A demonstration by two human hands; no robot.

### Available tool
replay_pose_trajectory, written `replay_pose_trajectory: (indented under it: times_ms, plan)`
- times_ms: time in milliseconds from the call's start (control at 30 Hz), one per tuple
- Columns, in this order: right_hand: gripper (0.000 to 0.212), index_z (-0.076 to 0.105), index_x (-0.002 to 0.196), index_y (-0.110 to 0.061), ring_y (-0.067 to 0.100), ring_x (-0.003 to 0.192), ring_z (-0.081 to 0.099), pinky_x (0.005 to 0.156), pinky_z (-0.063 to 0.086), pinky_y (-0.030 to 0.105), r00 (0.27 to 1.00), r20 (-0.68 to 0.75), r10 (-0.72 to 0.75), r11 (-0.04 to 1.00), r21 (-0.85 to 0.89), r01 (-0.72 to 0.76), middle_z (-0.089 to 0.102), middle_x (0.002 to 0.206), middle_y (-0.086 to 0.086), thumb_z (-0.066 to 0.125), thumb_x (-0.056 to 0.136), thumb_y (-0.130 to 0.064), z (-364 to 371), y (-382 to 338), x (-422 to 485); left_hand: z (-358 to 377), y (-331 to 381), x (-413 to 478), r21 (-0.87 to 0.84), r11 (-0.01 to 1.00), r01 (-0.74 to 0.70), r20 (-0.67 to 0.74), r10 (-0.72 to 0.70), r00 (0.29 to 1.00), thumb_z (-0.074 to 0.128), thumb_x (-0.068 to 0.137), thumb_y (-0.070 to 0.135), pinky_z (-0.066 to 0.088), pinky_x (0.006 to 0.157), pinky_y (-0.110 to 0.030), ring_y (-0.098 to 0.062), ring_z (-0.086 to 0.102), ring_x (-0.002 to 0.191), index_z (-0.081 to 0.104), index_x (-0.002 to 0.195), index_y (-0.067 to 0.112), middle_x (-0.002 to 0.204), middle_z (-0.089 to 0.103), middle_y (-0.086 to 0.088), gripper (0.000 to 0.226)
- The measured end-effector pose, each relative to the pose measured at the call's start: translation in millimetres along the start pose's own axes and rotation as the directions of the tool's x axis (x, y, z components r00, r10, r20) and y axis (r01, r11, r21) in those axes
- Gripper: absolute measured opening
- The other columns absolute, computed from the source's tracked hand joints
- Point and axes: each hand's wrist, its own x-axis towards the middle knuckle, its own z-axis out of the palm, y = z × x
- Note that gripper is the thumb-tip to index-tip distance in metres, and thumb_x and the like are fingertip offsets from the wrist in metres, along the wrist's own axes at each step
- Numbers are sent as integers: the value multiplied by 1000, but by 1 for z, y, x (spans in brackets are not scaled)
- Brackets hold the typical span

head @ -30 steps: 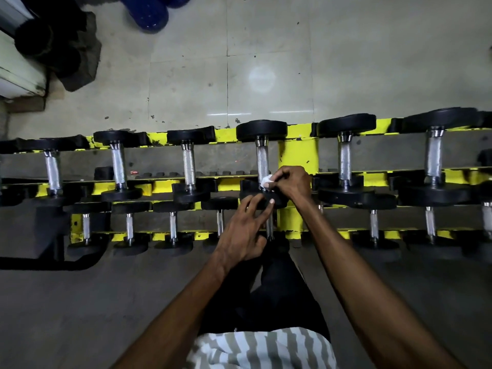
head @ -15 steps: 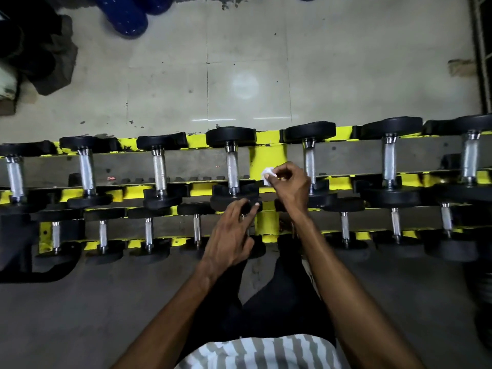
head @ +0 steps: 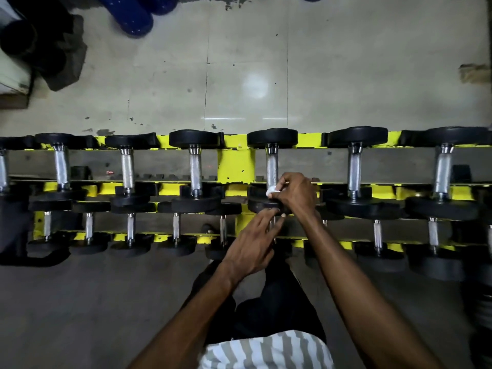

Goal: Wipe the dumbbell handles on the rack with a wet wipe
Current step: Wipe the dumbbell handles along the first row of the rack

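View from above of a two-tier dumbbell rack, with its central yellow post taken as the landmark. The right hand is closed on a small white wet wipe, pinching it against the near end of the first upper-tier handle immediately right of the post; most of that handle's steel shaft lies bare beyond the wipe. The left hand grips nothing: its fingers are extended and apart, their tips at the near black weight head of the same dumbbell, apparently steadying it, though contact cannot be confirmed. By judgement, the task is mid-course, with one handle under the wipe and its far end yet to be covered. The upper handles farther right of the post, those left of it, and the shorter lower-tier handles on both sides of the post show no wetness or residue, so which are already cleaned cannot be told. At least the handle in hand remains unfinished.
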Motion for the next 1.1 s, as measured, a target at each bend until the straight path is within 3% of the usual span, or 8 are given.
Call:
replay_pose_trajectory:
  times_ms: [233,433,633,733,800,900,1033,1100]
  plan:
    - [19,72,76,-24,6,70,67,61,55,26,975,-217,-41,964,248,96,73,78,-10,86,66,-32,11,-2,5,2,7,5,60,997,46,-15,-45,999,66,80,20,18,124,-38,-34,18,151,24,161,12,162,20,-18,92]
    - [24,74,79,-23,9,70,67,57,43,21,933,-305,190,889,457,-32,73,77,-10,85,68,-40,7,-36,46,0,5,8,74,996,46,13,-47,999,64,81,21,27,122,-42,-35,17,151,22,162,14,163,17,-16,91]
    - [17,77,83,-20,8,73,66,60,48,20,935,-325,145,876,482,32,75,85,-8,86,71,-28,27,-19,14,-8,8,9,0,999,39,-23,-39,999,70,73,20,43,111,-42,-35,24,148,45,148,12,159,25,-16,80]
    - [21,80,91,-21,7,76,68,60,47,13,924,-323,206,840,543,3,76,91,-8,85,72,-29,31,-19,13,-8,10,9,-15,999,46,-24,-46,999,71,72,20,45,109,-43,-36,24,147,49,144,11,160,27,-18,76]
    - [21,79,94,-17,3,73,66,57,45,7,916,-268,298,758,649,-56,75,89,-8,84,75,-26,29,-26,29,-7,9,9,7,999,50,-26,-50,998,70,73,22,42,112,-44,-36,23,148,47,145,10,160,26,-18,77]
    - [15,73,88,-15,5,68,57,54,43,13,916,-133,379,617,774,-143,70,78,-4,81,81,-26,26,-33,54,-7,8,10,28,998,60,-11,-60,998,70,76,23,38,115,-43,-35,21,149,39,153,12,161,24,-17,84]
    - [13,69,95,-13,14,71,57,59,45,22,854,319,411,403,777,-484,64,79,-1,57,92,-8,24,-20,74,-4,9,10,46,996,73,1,-73,997,70,78,24,35,117,-42,-33,18,150,30,159,16,163,21,-15,91]
    - [26,69,107,-10,20,79,59,72,46,26,833,448,324,402,732,-550,65,85,5,52,87,-12,29,-10,86,-3,9,9,45,996,78,-2,-78,997,70,79,24,36,117,-41,-33,16,150,28,160,17,163,20,-15,91]
